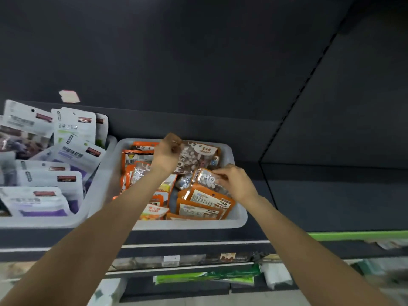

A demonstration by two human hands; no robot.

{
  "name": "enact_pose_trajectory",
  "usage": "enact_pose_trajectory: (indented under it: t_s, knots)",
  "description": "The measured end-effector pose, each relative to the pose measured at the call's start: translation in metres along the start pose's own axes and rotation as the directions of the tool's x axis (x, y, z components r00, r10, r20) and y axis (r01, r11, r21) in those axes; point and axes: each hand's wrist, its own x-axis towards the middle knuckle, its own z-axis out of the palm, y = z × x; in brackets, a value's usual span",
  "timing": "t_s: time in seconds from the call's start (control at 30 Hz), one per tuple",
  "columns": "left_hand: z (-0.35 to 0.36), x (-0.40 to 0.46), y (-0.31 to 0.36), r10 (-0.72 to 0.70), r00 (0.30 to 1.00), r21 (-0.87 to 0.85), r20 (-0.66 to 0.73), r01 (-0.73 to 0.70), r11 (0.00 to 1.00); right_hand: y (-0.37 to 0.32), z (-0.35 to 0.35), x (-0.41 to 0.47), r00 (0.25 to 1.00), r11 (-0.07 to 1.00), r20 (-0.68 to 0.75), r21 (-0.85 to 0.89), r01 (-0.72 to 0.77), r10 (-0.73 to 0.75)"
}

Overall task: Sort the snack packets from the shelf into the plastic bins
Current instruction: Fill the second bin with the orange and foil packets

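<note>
Left hand (167, 151) pinches clear orange-trimmed stone-candy packet (195, 156) over pale grey plastic bin (237, 217) on dark shelf (331, 195); right hand (231, 181) pinches second such packet (206, 180) inside bin. Risk: glossy packets slip from light pinches, land in wrong bin.

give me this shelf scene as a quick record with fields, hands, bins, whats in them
left hand: left hand grips the top of an orange-and-clear stone candy packet, raised above the bin
right hand: right hand pinches a second orange-and-clear packet lying in the bin
centre bin: white plastic bin holding orange packets
left bin: second white plastic bin holding white-and-purple packets
surface: dark shelf
</note>
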Motion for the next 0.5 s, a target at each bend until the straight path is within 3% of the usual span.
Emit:
enact_pose_trajectory:
  t_s: [0.07,0.13,0.2,0.27,0.33,0.4,0.5]
  knots:
    - [0.0,0.0,-0.003,-0.076,0.995,-0.096,0.071,0.083,0.992,0.0,-0.004,-0.001,1.0,1.0,0.018,-0.001,0.02,-0.02]
    - [0.003,0.0,-0.003,-0.1,0.989,-0.086,0.11,0.11,0.99,0.003,-0.011,-0.001,0.999,1.0,0.036,0.025,0.007,-0.008]
    - [0.008,-0.001,-0.006,-0.146,0.974,-0.093,0.172,0.164,0.982,0.007,-0.016,-0.001,0.999,0.997,-0.016,0.071,-0.044,0.045]
    - [0.015,-0.005,-0.012,-0.179,0.931,-0.052,0.319,0.206,0.977,0.012,-0.018,0.001,0.991,0.994,-0.099,0.076,-0.079,0.086]
    - [0.021,-0.01,-0.015,-0.193,0.894,0.109,0.405,0.163,0.981,0.017,-0.019,0.003,0.987,0.993,-0.113,0.056,-0.108,0.114]
    - [0.025,-0.012,-0.017,-0.15,0.9,0.261,0.408,0.043,0.964,0.021,-0.019,0.007,0.99,0.991,-0.054,0.025,-0.131,0.132]
    - [0.026,-0.014,-0.016,-0.098,0.913,0.35,0.395,-0.051,0.935,0.025,-0.013,0.017,0.99,0.991,0.045,-0.003,-0.137,0.137]
